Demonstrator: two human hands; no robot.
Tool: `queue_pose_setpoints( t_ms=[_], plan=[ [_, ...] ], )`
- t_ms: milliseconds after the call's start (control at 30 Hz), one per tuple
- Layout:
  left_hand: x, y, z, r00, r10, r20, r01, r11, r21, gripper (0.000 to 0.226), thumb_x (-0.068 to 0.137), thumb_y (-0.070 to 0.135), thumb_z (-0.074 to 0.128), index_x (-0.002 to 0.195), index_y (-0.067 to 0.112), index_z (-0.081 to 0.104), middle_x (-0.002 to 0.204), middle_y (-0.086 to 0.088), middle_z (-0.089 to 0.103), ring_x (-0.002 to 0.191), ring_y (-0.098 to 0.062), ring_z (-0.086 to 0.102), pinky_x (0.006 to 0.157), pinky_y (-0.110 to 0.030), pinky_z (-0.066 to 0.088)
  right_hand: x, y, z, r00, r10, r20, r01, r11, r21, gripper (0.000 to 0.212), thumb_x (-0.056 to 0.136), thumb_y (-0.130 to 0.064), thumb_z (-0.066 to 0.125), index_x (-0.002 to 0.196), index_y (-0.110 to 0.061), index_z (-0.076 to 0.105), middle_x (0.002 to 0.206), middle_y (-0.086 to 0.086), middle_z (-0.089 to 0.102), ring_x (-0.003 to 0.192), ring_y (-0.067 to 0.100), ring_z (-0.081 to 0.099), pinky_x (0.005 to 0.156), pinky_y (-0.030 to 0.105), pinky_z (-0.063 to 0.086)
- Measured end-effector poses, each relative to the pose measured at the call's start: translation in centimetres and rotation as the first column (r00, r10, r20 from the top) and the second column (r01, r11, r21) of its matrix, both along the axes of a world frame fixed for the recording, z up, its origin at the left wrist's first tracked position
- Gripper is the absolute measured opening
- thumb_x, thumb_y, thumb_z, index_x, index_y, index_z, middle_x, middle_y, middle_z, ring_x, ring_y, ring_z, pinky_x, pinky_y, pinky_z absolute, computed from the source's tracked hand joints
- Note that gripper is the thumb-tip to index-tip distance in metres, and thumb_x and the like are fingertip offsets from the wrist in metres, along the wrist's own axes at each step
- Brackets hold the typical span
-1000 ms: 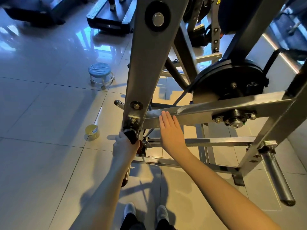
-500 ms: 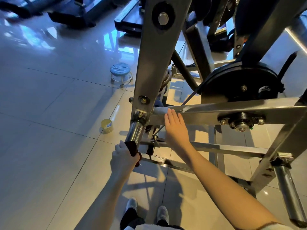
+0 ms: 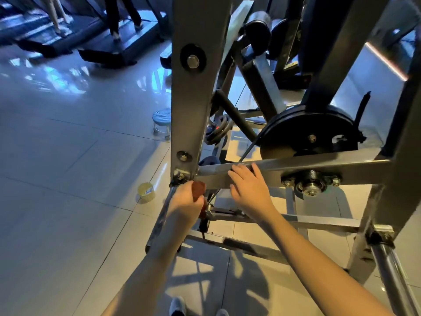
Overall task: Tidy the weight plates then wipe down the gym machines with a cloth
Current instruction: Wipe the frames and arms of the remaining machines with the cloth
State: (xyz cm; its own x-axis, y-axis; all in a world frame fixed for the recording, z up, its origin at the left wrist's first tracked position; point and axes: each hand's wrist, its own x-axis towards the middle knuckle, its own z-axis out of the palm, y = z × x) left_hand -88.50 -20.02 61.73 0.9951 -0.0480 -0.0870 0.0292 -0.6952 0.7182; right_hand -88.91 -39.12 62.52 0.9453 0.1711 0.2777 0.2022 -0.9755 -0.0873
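**Head view (single camera).** A wide-angle camera worn on the person's head faces forward and steeply down. Both forearms enter from the bottom edge and meet near mid-frame, close to the lens. There the left hand (image 3: pixel 188 201) grips a dark red cloth (image 3: pixel 198 187), and the right hand (image 3: pixel 249 190) lies on a grey crossbar (image 3: pixel 307 166). The upright of the machine frame (image 3: pixel 193 99) stands just before the camera and runs out of the top edge. Shoe tips (image 3: pixel 177 307) mark the bottom edge. Treadmills (image 3: pixel 109 49) lie well away at upper left, across the tiled floor (image 3: pixel 57 179).
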Motion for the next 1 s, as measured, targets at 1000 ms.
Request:
queue_pose_setpoints(
  t_ms=[1000],
  plan=[
    [7.1, -8.8, 3.5, 0.994, -0.090, -0.057, 0.078, 0.979, -0.186, 0.032, 0.098, 0.020, 0.049, 0.128, 0.010, 0.046, 0.129, -0.011, 0.045, 0.117, -0.023, 0.050, 0.101, -0.035, 0.042, 3.3, -1.5, 2.4, 0.979, -0.075, -0.190, 0.109, 0.978, 0.176, 0.044, 0.099, -0.039, 0.047, 0.142, -0.032, 0.043, 0.145, -0.008, 0.049, 0.137, 0.013, 0.037, 0.119, 0.041, 0.004]
  ],
)
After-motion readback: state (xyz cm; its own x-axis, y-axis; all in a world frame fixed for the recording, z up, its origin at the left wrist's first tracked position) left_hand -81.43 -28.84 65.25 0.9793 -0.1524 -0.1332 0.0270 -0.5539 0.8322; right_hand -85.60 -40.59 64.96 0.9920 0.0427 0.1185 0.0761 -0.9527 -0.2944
